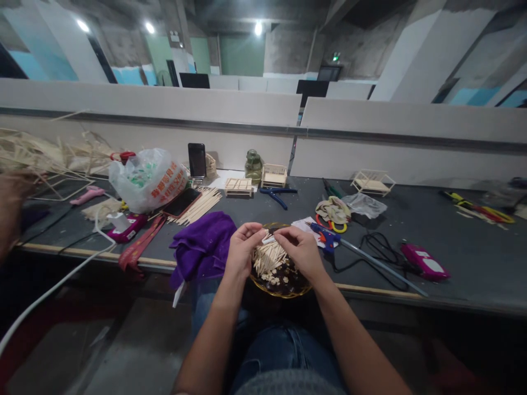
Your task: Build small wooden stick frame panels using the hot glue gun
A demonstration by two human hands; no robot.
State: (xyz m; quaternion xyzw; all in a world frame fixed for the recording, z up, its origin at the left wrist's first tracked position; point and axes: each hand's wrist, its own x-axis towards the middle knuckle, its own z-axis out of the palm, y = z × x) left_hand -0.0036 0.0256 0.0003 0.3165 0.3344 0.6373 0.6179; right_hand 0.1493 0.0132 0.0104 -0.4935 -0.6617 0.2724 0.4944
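Note:
Both hands meet over a round dark bowl (263, 285) at the table's front edge, filled with short wooden sticks (268, 258) and small offcuts. My left hand (242, 248) has its fingers curled and pinched at the top of the stick pile. My right hand (301, 248) is closed too, fingertips facing the left hand, with a small pale piece (269, 240) between them. I cannot make out exactly what each hand grips. A purple cloth (201, 247) lies just left of the left hand. A blue glue gun (326, 236) lies just right of the right hand.
Left: a white plastic bag (148, 178), a bundle of long sticks (200, 206), a phone (196, 159), a pink box (127, 226). Behind: small stick frames (239, 186), a green jar (253, 165), blue pliers (275, 195). Right: black cable (381, 247), pink device (424, 262). Another person's arm (10, 203) at far left.

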